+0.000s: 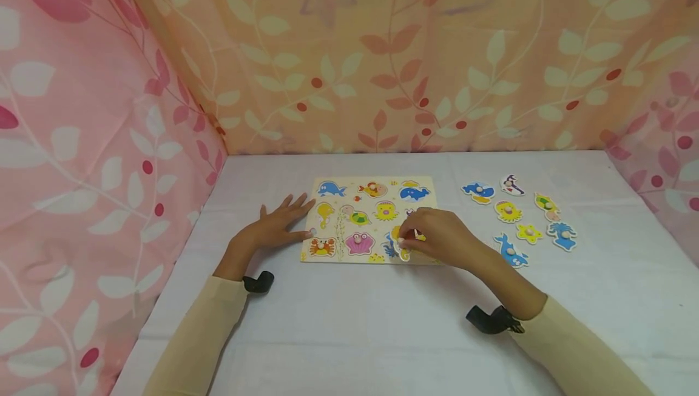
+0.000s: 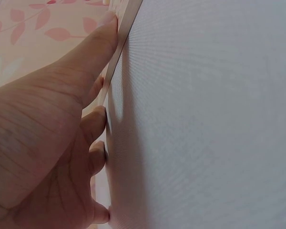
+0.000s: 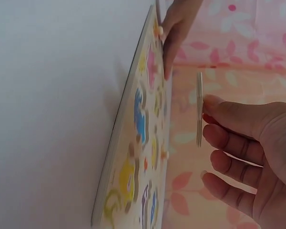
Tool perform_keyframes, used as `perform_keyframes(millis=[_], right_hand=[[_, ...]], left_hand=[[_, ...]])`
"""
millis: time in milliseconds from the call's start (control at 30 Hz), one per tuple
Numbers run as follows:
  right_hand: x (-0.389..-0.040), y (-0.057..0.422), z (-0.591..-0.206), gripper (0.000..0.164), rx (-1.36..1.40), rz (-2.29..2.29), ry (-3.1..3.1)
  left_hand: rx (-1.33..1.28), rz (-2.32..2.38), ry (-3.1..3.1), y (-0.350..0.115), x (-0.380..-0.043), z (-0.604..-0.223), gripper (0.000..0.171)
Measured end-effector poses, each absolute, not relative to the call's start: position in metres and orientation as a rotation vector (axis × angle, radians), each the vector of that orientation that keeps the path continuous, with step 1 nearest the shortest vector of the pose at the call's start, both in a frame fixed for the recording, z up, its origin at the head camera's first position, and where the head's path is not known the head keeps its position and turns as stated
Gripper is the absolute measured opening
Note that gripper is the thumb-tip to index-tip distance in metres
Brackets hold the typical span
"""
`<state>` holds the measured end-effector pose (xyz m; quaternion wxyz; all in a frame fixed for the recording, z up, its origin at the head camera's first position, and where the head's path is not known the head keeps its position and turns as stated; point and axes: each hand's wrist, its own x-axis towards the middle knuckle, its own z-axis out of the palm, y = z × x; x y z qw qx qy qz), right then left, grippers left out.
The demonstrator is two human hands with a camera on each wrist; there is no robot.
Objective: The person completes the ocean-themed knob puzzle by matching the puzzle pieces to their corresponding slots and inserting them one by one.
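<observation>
A wooden knob puzzle board (image 1: pixel 349 202) with sea-animal pictures lies flat on the white-covered table. My left hand (image 1: pixel 278 224) is at its left side, fingers spread, the thumb (image 2: pixel 102 40) resting on the board's edge. Over the board's lower right part, my right hand (image 1: pixel 441 237) pinches a yellow seahorse puzzle piece (image 1: pixel 405 255) by its knob. In the right wrist view the piece (image 3: pixel 199 112) shows edge-on, held above the board between thumb and fingers. A crab piece (image 1: pixel 323 248) and a pink shell piece (image 1: pixel 360 246) sit in the board, knobs up.
Several loose pieces lie right of the board, among them a blue whale (image 1: pixel 474 188), a yellow octopus (image 1: pixel 503 208), a turtle (image 1: pixel 544 201), a yellow starfish (image 1: pixel 532 233) and a blue dolphin-like piece (image 1: pixel 508 244). Patterned cloth (image 1: pixel 349 117) hangs behind the table.
</observation>
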<state>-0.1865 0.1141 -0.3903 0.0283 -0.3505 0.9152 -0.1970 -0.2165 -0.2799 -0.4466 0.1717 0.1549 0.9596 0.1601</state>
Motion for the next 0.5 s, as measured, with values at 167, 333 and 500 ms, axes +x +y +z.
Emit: perform_keyframes(millis=[167, 333, 500], right_hand=[[-0.192, 0.091, -0.394, 0.016, -1.139, -0.645, 2.805], [-0.197, 0.069, -0.402, 0.015, -1.147, -0.702, 2.786], [-0.201, 0.049, -0.411, 0.017, -1.111, -0.771, 2.785]], left_hand=[[0.435, 0.471, 2.731, -0.281, -0.217, -0.447, 0.089], [0.433, 0.469, 2.728, -0.281, -0.217, -0.448, 0.090], [0.432, 0.463, 2.726, -0.280, -0.215, -0.448, 0.089]])
